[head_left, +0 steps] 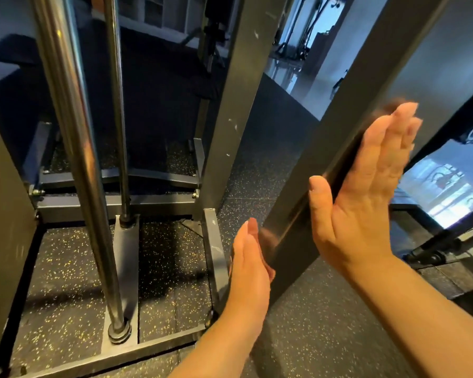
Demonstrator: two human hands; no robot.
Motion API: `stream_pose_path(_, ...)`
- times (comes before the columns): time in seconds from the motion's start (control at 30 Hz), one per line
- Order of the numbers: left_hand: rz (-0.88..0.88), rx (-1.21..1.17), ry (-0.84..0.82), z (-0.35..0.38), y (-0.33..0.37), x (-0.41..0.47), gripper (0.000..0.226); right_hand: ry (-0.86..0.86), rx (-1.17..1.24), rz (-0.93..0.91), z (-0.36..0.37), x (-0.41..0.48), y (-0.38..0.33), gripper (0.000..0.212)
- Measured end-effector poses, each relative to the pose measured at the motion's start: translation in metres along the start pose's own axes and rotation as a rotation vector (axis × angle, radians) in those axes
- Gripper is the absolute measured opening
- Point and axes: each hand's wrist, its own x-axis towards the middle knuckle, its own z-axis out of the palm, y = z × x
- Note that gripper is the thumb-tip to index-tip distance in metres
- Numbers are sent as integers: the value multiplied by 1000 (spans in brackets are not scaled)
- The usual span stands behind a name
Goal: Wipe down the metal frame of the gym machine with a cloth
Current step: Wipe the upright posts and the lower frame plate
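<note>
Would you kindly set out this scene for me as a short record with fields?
frame: slanted dark grey metal beam
right hand: flat, fingers straight, pressed on the beam's right face, thumb on its front
left hand: flat, against the beam's left side, lower down
cloth: perhaps the dark blur at the right fingertips; unclear
nearby: upright chrome rod, black speckled rubber floor

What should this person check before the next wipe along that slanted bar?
1. Right hand flat against the slanted bar: ok.
2. Left hand flat on the bar's other side, lower down: ok.
3. Cloth between hand and bar: cannot tell; only a dark blur beyond the right fingers.
4. Bar above the hands unobstructed: ok.
5. Chrome rods apart from both hands: ok.
</note>
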Motion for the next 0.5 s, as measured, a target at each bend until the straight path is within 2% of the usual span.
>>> stream_pose_path(0.1,493,-10,-199,25,51,-15,40,63,-6,-54,5,12,4,73)
stream_pose_path(0.17,700,88,-224,35,66,-19,44,67,20,-34,7,10,3,69)
stream_pose_path(0.27,750,164,-199,27,46,-16,48,13,35,-23,-4,6,1,72)
stream_pose_path(0.37,649,189,-159,21,35,-18,47,13,50,66,-27,31,2,74)
stream_pose_path(0.43,627,225,-146,27,55,-17,45,65,124,134,-40,62,2,71)
stream_pose_path(0.5,678,260,-154,36,86,-15,43,80,152,153,-45,80,-2,70)
